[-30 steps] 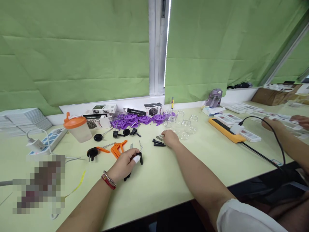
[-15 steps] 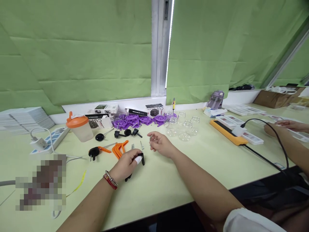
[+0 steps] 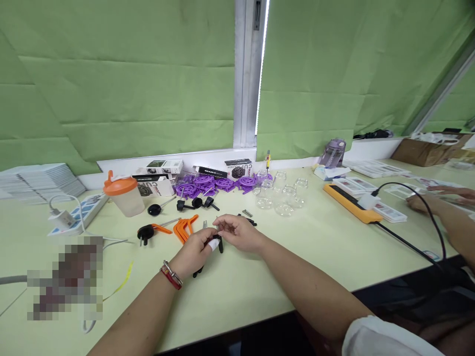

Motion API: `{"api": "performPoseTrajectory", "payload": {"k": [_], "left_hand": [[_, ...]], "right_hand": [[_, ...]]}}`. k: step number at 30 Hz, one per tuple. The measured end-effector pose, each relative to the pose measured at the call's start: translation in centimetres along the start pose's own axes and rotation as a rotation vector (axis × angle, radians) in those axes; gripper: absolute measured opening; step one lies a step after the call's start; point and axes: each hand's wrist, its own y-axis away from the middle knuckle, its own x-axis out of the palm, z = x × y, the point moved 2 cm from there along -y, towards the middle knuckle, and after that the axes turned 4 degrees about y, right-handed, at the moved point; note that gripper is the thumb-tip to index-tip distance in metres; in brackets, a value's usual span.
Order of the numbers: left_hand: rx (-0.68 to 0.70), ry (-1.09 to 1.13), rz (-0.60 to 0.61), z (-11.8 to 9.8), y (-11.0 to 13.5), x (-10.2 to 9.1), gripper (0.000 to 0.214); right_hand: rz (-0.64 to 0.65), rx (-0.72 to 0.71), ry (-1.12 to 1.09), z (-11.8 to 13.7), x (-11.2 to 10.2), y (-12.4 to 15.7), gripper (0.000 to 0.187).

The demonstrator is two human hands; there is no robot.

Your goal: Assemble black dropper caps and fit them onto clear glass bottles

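Note:
My left hand (image 3: 195, 252) rests on the pale green table (image 3: 260, 277) and grips a black plastic part (image 3: 218, 243); one finger wears a white cot. My right hand (image 3: 239, 232) is right beside it, thumb and forefinger pinched on a tiny metal piece (image 3: 218, 227), seemingly a small spring. Orange clips (image 3: 182, 228) lie just left of the hands. Small black pieces and loose springs (image 3: 248, 213) lie just behind my right hand.
Purple discs (image 3: 208, 184), boxes and an orange-lidded cup (image 3: 121, 194) line the back. Small glass jars (image 3: 282, 195) stand right of centre. A power strip (image 3: 79, 213) lies left. An orange device (image 3: 349, 202) with black cable (image 3: 404, 237) lies right, where another person's hand (image 3: 423, 202) works.
My right hand left the small parts near the jars and came back to my left hand, pinching a tiny piece. The left hand stayed put.

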Motion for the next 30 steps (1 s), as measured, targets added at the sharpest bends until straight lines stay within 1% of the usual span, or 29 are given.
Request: {"api": "performPoseTrajectory", "payload": {"k": [3,6,9,14,20,23,25,28,30], "left_hand": [[0.012,0.031,0.001,0.1,0.0,0.1,0.014],[0.014,0.020,-0.004,0.3,0.0,0.0,0.014],[0.004,-0.015,-0.011,0.3,0.1,-0.1,0.013],[-0.009,-0.043,-0.007,0.1,0.0,-0.2,0.013],[-0.007,-0.083,-0.008,0.3,0.1,-0.2,0.014],[0.046,-0.128,-0.016,0.5,-0.1,-0.4,0.017],[0.092,-0.209,-0.025,0.6,-0.2,-0.5,0.018],[0.132,-0.400,-0.024,0.8,-0.3,-0.7,0.022],[0.138,-0.521,0.001,1.0,-0.4,-0.6,0.025]], "right_hand": [[0.028,-0.034,0.093,0.7,-0.2,0.1,0.028],[0.011,-0.084,0.182,1.0,-0.3,0.1,0.024],[0.002,-0.125,0.240,0.8,-0.4,0.0,0.017],[0.067,-0.127,0.274,0.1,-0.5,0.0,0.013],[0.082,-0.081,0.242,0.1,-0.5,-0.1,0.013],[0.070,-0.040,0.220,0.1,-0.3,-0.1,0.013],[0.067,0.041,0.203,-0.3,-0.2,-0.1,0.013],[0.107,0.177,0.204,-1.1,0.1,0.0,0.014],[0.147,0.217,0.229,-1.5,0.4,0.1,0.015]]}}
